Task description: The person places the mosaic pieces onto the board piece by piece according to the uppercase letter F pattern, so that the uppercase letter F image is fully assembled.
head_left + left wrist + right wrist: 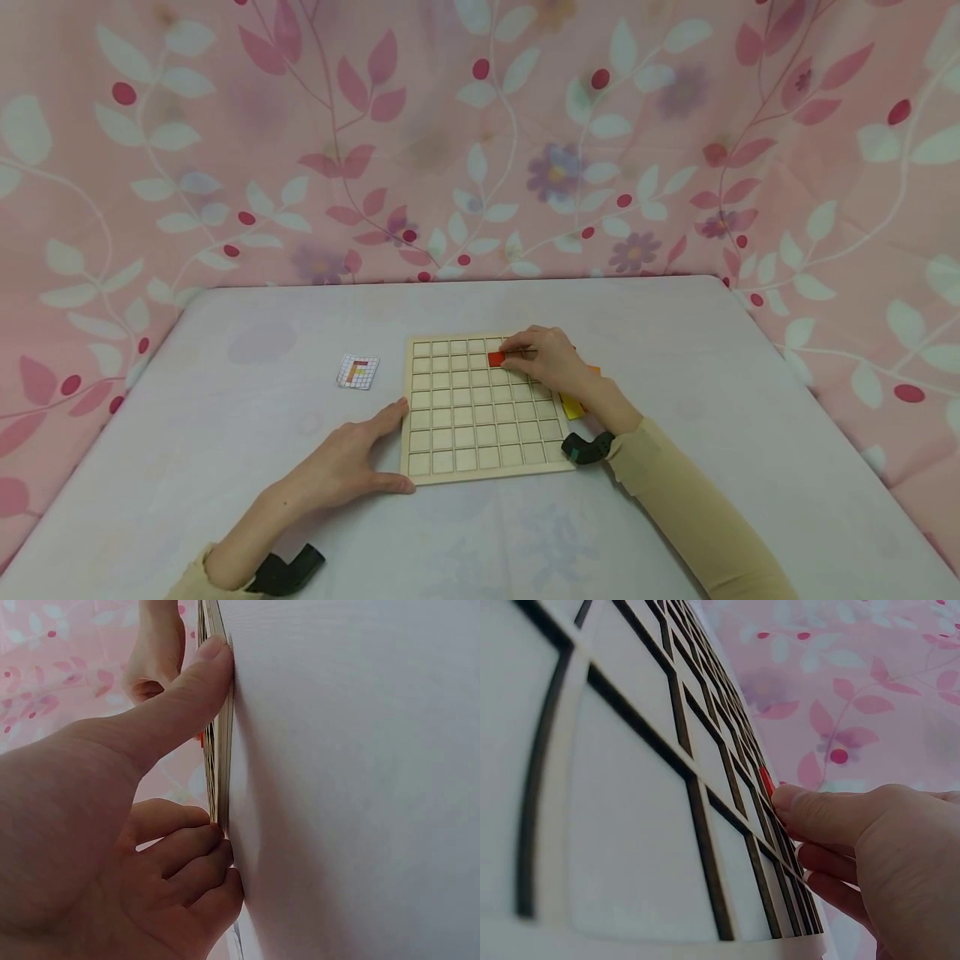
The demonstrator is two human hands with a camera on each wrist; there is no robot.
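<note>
A pale wooden grid board [465,460] lies flat on the table, divided into small square cells. My right hand [553,362] is over its far right part, thumb and fingertips pinching a red square tile [496,359] at a cell near the far edge. The right wrist view shows the red tile [766,781] at the thumb tip, low against the grid; whether it is fully seated I cannot tell. My left hand [341,467] rests beside the board, fingertips touching the left edge and thumb at the near left corner. In the left wrist view the thumb [191,690] presses the board's side.
Left of the board lies a small pattern card [357,372] with a coloured figure on a grid. Yellow [572,407] and orange pieces show at the board's right side, partly hidden by my right hand and wrist. Pink floral cloth [480,150] hangs behind the white-covered table [225,467].
</note>
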